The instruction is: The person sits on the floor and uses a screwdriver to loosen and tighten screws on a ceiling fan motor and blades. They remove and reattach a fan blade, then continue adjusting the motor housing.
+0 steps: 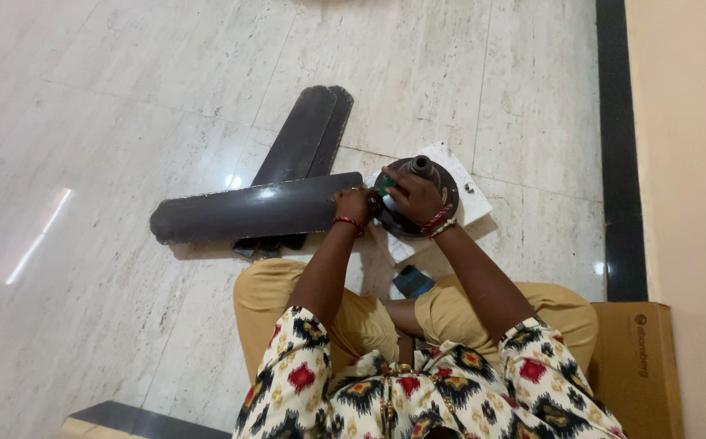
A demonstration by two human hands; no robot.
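The fan motor (418, 199) is a dark round housing on a white slab (471, 207). The right hand (415, 195) lies curled on top of it, pinching a green-handled tool (384, 186). The left hand (355, 203) grips the dark blade (247, 213) where it meets the motor.

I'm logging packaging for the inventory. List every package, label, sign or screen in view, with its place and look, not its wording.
Cardboard box: on the floor at lower right, against the wall beside the person's leg; flat, rectangular, plain brown, with small dark print on its top.
Dark flat slab: on the floor between the knees; possibly a phone, too unclear to tell.
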